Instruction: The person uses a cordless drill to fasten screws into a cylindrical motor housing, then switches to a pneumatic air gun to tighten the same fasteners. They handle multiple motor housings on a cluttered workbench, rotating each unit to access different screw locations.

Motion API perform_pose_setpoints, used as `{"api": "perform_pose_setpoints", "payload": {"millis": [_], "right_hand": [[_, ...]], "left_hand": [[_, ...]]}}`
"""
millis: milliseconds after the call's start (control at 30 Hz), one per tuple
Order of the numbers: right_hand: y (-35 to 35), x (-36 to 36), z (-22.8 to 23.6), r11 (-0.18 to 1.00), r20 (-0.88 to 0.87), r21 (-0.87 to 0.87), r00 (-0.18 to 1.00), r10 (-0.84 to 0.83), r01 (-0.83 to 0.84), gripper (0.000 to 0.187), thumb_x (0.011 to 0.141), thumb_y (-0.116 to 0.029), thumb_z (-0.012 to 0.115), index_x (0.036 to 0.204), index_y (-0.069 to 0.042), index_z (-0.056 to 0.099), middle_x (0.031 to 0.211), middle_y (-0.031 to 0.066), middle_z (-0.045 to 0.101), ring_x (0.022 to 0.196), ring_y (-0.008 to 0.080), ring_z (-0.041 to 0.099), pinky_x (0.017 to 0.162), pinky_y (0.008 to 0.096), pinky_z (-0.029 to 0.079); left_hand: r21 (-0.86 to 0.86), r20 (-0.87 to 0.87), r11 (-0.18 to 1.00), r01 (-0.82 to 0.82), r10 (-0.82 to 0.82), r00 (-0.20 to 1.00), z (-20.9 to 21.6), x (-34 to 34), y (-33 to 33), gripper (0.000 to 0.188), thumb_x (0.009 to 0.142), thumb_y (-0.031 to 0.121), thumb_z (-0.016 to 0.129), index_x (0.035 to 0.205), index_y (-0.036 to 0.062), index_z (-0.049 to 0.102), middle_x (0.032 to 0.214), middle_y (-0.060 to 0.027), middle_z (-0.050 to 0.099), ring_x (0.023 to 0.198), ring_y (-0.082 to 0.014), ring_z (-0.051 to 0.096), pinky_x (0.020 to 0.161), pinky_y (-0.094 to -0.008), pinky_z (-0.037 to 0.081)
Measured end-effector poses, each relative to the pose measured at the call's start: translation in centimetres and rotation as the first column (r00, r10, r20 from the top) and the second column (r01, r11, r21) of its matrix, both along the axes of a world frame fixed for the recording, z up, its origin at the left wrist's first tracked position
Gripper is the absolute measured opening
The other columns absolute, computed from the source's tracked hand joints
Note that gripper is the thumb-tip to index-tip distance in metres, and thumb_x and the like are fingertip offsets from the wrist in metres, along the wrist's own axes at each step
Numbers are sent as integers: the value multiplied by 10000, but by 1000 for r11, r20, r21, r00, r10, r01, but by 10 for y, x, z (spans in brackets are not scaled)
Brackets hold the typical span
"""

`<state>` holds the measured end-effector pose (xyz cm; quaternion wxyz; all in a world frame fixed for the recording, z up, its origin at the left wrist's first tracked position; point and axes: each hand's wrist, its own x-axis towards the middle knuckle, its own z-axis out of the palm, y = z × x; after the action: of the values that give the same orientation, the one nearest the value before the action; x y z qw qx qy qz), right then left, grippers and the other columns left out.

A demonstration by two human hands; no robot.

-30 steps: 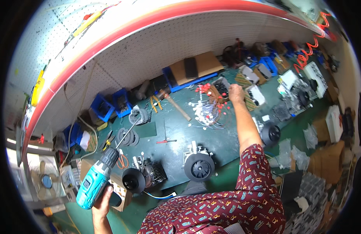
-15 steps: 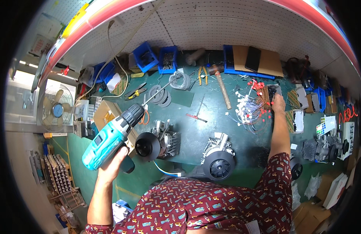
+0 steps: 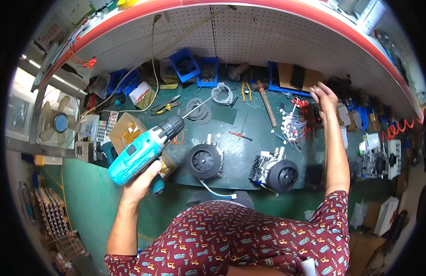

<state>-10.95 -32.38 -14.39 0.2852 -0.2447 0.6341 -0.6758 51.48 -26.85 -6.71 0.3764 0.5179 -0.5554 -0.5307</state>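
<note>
My left hand (image 3: 141, 179) is closed around the grip of a teal and black cordless drill (image 3: 138, 154). A long thin bit (image 3: 199, 106) runs from its chuck toward the far side of the bench. My right arm reaches out over the right part of the bench. The right hand (image 3: 327, 99) is raised, its fingers bent together; what they hold, if anything, is too small to make out. Below it to the left lies a bundle of wires (image 3: 293, 129) with white and red connectors. Two small metal motor units stand near the front edge, a left (image 3: 205, 161) and a right (image 3: 282, 175), each with a black fan wheel.
Blue bins (image 3: 208, 71) line the back. A hammer (image 3: 268, 106), pliers (image 3: 167, 106), a red-handled tool (image 3: 240, 135) and wire coils (image 3: 199, 112) lie on the green bench. An open cardboard box (image 3: 123, 126) stands at left. A dark phone (image 3: 297, 77) rests on cardboard.
My right hand has lifted off a small container of dark parts beside the wires and drawn its fingers together. The view has shifted; the left hand still grips the drill.
</note>
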Motion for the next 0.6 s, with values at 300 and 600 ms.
{"api": "perform_pose_setpoints", "payload": {"millis": [300, 600], "right_hand": [[26, 288, 63, 964, 263, -15, 929, 261, -267, 280, 923, -11, 730, 1181, 35, 633, 1060, 169, 731, 939, 250, 752, 796, 331, 666], [37, 361, 34, 936, 666, -254, 658, 352, -243, 233, 944, -32, 722, 1140, -20, 597, 1118, 184, 712, 998, 284, 744, 856, 388, 663]], "left_hand": [[92, -222, 959, 269, -243, 944, -34, 64, -32, 311, 923, 216, 806, 1166, 62, 688, 963, 13, 680, 826, -98, 635, 712, -279, 550], [105, -240, 931, 350, -318, 917, -55, 100, -36, 378, 928, 201, 791, 1254, 58, 667, 1101, -12, 687, 968, -137, 651, 857, -315, 564]]}}
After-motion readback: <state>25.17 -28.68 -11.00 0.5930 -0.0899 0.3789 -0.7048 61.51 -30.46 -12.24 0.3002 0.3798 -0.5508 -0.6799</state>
